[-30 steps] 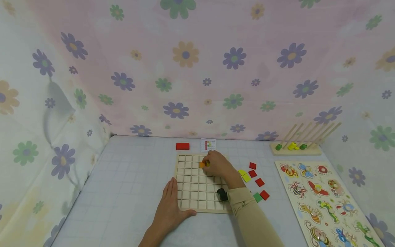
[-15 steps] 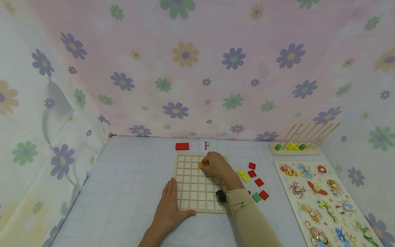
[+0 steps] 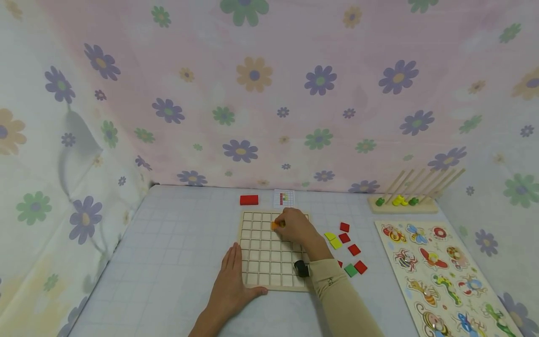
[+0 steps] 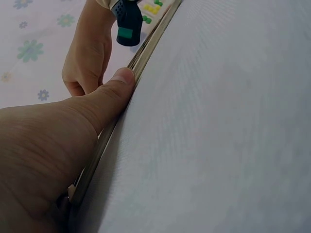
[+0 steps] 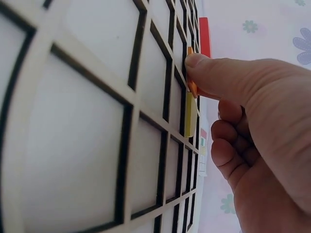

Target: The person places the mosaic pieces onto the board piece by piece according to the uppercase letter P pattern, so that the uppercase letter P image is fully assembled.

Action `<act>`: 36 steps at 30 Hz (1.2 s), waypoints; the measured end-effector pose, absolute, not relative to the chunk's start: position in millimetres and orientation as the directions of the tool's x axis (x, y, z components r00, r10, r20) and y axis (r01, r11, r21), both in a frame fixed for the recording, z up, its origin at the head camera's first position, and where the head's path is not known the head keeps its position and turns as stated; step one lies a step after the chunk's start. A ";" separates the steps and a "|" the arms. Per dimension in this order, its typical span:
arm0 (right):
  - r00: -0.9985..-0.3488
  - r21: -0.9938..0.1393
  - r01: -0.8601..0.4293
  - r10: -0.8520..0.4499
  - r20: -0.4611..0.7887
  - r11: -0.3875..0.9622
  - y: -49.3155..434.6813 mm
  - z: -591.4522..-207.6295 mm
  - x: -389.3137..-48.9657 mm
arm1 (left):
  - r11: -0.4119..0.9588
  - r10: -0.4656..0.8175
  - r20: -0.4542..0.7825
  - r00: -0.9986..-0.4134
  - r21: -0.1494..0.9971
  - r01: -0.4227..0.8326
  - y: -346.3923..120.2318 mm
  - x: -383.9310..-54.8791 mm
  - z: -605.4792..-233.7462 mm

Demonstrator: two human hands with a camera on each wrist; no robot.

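My right hand (image 3: 296, 230) pinches an orange square tile (image 3: 274, 225) at the far part of a wooden grid board (image 3: 260, 256). In the right wrist view, the thumb presses on the orange tile (image 5: 193, 87), which stands tilted against the grid. A yellow tile (image 5: 190, 116) lies right beside it in the grid. My left hand (image 3: 229, 281) rests at the board's near left corner, its fingers straight along the left edge. Its thumb lies on the front edge, as the left wrist view also shows. The right index fingertip is hidden behind the thumb in the right wrist view.
Loose red tiles (image 3: 354, 249), yellow tiles (image 3: 335, 243) and a green tile (image 3: 350, 269) lie right of the board. Behind it are a red block (image 3: 249, 200) and a pattern card (image 3: 284, 198). An insect puzzle (image 3: 425, 271) and a peg stand (image 3: 404, 206) occupy the right side.
The right forearm has shifted very slightly left, uncovering a bit of a red tile by the sleeve. The orange tile stays pinched in the same area; the left hand has not moved.
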State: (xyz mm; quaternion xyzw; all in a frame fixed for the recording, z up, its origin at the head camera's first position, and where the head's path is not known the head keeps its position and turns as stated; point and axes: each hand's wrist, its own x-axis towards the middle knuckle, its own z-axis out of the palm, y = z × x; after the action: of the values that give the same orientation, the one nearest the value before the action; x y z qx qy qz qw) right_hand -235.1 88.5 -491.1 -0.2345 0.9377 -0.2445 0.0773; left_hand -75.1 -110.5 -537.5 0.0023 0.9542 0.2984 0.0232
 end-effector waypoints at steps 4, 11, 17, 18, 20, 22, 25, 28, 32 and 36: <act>-0.872 -0.498 -0.411 -0.489 -0.029 0.763 89.4 -491.8 -234.8 | 0.821 0.014 -0.048 -0.999 0.571 -0.016 -109.2 -74.8 -537.7; -0.864 -0.503 -0.431 -0.503 -0.008 0.749 90.8 -494.4 -235.1 | 0.823 0.019 -0.058 -0.998 0.567 -0.017 -108.6 -74.6 -536.8; -0.881 -0.519 -0.386 -0.471 -0.037 0.763 93.5 -493.7 -232.8 | 0.819 0.023 -0.057 -0.998 0.573 -0.015 -109.7 -74.2 -536.1; -0.887 -0.528 -0.370 -0.460 -0.046 0.764 94.6 -493.3 -232.2 | 0.819 0.023 -0.055 -0.998 0.574 -0.013 -109.8 -74.1 -536.0; -0.899 -0.550 -0.333 -0.434 -0.060 0.766 97.8 -491.9 -231.1 | 0.818 0.024 -0.051 -0.998 0.575 -0.010 -110.2 -73.7 -535.8; -0.909 -0.572 -0.308 -0.412 -0.058 0.760 102.6 -490.3 -230.5 | 0.820 0.025 -0.047 -0.999 0.572 -0.006 -110.4 -73.5 -536.2; -0.920 -0.582 -0.301 -0.392 -0.032 0.755 112.3 -488.3 -230.0 | 0.824 0.028 -0.044 -0.999 0.567 -0.002 -110.3 -73.6 -536.7; -0.926 -0.584 -0.302 -0.378 -0.010 0.753 123.9 -486.5 -229.8 | 0.827 0.029 -0.047 -0.998 0.562 -0.003 -110.4 -74.1 -537.0; -0.939 -0.589 -0.269 -0.344 -0.016 0.762 140.2 -484.7 -229.3 | 0.827 0.026 -0.056 -0.998 0.562 -0.010 -110.5 -74.1 -534.8; -0.954 -0.582 -0.224 -0.299 -0.035 0.781 157.7 -481.7 -225.7 | 0.823 0.025 -0.061 -0.998 0.568 -0.014 -110.0 -73.7 -533.8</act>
State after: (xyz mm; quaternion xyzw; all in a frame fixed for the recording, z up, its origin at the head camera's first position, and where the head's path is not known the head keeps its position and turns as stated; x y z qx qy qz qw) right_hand -225.7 157.7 -481.7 -0.1389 0.9417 -0.3000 0.0627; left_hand -73.7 -110.0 -533.8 0.0027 0.9541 0.2977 0.0330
